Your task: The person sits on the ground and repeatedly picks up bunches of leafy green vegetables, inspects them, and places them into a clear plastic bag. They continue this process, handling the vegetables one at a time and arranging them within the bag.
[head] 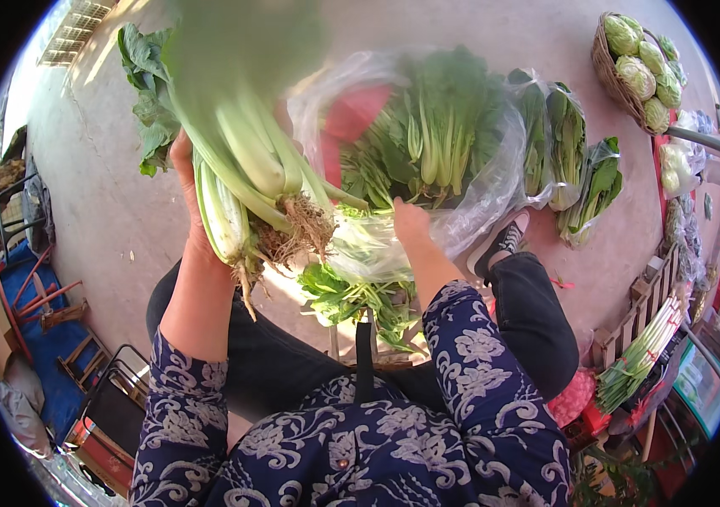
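Observation:
My left hand (184, 166) grips a bunch of thick-stalked leafy greens (249, 158), held up with its roots toward me. Soil clings to the tangled roots (306, 222). The bunch's upper leaves blur close to the camera. One outer stalk juts right toward my right hand (412, 220). That hand is curled at the near side of a large clear plastic bag (480, 206); its fingertips are partly hidden, and whether they pinch anything is unclear. Inside the open bag lie bunches of leafy greens (439, 136), with something red (353, 117) along its left side.
Loose leaves (360, 295) lie between my knees. Several bagged bundles of greens (566, 139) stand to the right, near my shoe (505, 237). Farther off are a wicker basket (616, 82) of cabbages, tied scallions (642, 355) and a wooden crate (642, 298). A black folding chair (109, 405) stands left.

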A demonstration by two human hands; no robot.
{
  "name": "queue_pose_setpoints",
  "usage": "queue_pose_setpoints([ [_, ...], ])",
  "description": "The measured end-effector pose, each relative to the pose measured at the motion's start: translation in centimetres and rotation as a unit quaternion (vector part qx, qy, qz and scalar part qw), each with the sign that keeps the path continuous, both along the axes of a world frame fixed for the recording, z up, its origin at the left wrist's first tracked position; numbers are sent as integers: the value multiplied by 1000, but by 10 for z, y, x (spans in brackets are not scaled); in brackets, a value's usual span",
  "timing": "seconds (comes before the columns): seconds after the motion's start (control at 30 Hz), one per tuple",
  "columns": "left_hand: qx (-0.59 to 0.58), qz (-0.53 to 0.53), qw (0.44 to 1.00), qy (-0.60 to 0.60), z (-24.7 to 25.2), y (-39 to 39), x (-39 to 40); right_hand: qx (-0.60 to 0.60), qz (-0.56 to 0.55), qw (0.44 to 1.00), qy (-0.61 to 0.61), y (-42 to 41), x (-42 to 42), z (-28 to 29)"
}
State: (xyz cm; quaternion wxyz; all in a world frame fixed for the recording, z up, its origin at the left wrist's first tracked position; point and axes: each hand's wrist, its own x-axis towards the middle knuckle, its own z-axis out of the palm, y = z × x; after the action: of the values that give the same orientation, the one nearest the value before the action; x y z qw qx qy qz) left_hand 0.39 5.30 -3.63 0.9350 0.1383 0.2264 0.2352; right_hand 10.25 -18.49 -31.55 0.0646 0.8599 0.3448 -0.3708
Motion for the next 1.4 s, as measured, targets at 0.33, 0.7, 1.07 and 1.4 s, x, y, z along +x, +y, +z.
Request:
queue_pose_setpoints([
  [0.33, 0, -24, 998, -51, 14, -4, 1, 45, -192, 952, 235, -10, -7, 15],
  [0.7, 47, -56, 995, -69, 50, -28, -13, 301, -370, 508, 717, -37, 41, 261],
  [1.07, 52, -241, 962, -119, 26, -86, -14, 392, -291, 382, 785, -22, 50, 307],
  [1.4, 14, -233, 965, -123, 2, -84, 16, 381, -328, 688, 524, -11, 77, 318],
])
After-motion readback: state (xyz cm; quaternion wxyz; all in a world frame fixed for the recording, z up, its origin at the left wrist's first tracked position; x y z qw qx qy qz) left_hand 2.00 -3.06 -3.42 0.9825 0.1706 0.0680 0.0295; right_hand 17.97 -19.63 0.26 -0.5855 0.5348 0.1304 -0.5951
